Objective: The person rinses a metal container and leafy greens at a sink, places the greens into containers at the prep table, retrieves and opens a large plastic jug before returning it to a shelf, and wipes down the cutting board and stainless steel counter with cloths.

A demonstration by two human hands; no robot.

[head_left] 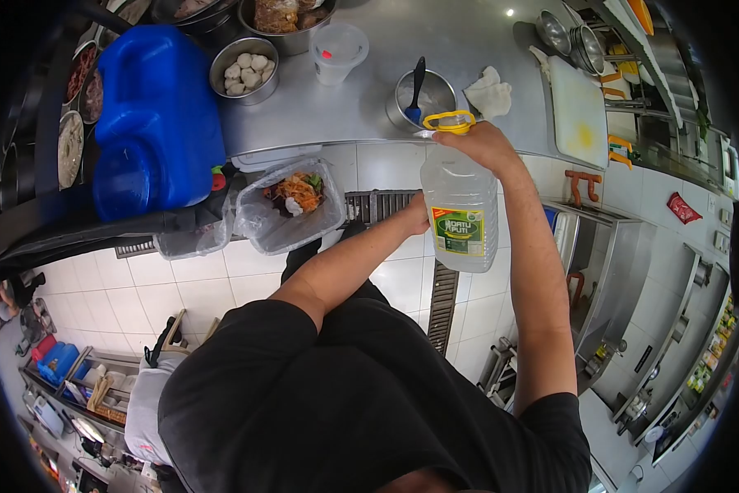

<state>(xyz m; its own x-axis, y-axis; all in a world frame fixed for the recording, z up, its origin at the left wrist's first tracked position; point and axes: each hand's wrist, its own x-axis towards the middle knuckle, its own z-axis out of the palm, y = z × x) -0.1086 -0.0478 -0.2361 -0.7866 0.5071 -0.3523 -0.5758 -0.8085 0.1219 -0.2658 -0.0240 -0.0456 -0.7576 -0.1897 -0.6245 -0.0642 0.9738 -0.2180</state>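
A large clear plastic vinegar jug (pixel 460 185) with a green and yellow label hangs upright in front of the counter's edge. My right hand (pixel 480 146) grips it at the neck, beside its yellow carry handle (pixel 450 122). Something small and white shows at that hand's fingertips. Against the jug's left side is my left hand (pixel 419 215), its fingers mostly hidden behind the plastic. Just beyond the jug, a steel bowl (pixel 398 111) on the counter holds a brush (pixel 417 86) with a black handle and blue head. A crumpled white cloth (pixel 488 93) lies to its right.
Along the steel counter (pixel 369 123) stand a bowl of white balls (pixel 246 76), a lidded plastic tub (pixel 336 53) and a big blue jug (pixel 151 115). Below hangs a lined waste bin (pixel 332 218) with food scraps. A cutting board (pixel 579 111) lies at the right.
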